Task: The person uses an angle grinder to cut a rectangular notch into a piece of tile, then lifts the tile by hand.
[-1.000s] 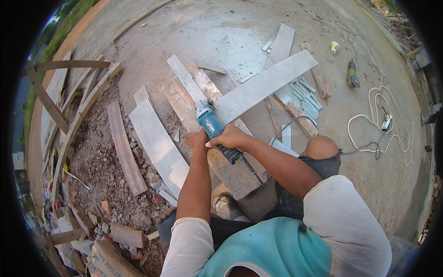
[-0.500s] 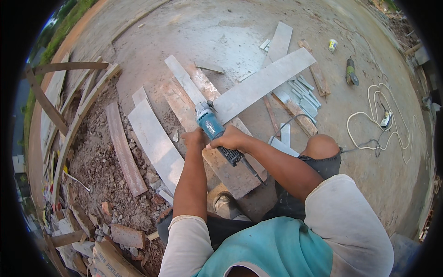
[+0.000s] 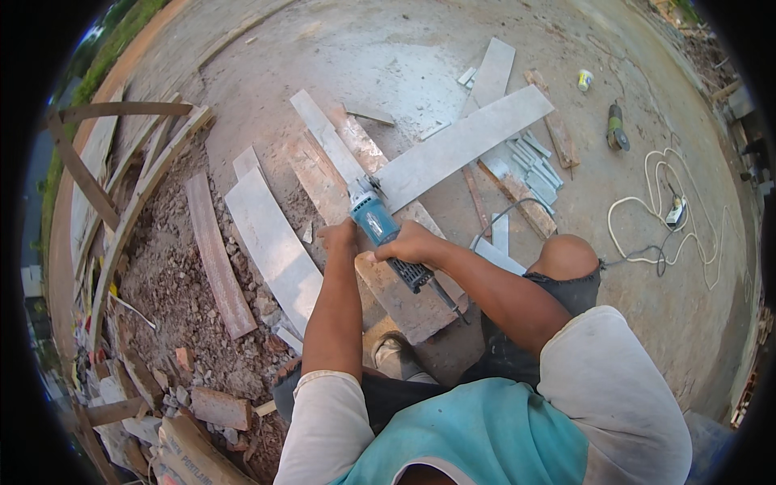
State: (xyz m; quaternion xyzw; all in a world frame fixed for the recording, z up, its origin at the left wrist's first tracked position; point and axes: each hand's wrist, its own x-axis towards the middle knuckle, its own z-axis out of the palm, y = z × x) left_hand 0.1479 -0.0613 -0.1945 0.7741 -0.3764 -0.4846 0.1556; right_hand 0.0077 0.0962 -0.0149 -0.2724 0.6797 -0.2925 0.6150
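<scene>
A blue angle grinder point(image 3: 374, 220) is held in both of my hands, its head pointing away from me. My right hand point(image 3: 410, 243) wraps around the body near the black rear grip. At the left of the head, my left hand point(image 3: 338, 234) is closed on the grinder's side; the part inside its fingers is hidden. The disc end meets the near end of a narrow grey tile strip point(image 3: 327, 133), which lies on dusty wooden planks point(image 3: 412, 311). Close to the disc on the right, a longer tile strip point(image 3: 469, 145) lies slantwise.
Tile strips point(image 3: 271, 234) lie left on rubble point(image 3: 162, 267). Thin offcuts point(image 3: 533, 170) are piled to the right. Farther right are a second grinder point(image 3: 617, 128), a small white pot point(image 3: 584, 79) and a looped white cable point(image 3: 618, 234). A wooden frame point(image 3: 121, 218) stands far left.
The grinder and both hands have shifted slightly toward me and to the right along the narrow tile strip. The tiles lie as before, and my grip is unchanged.
</scene>
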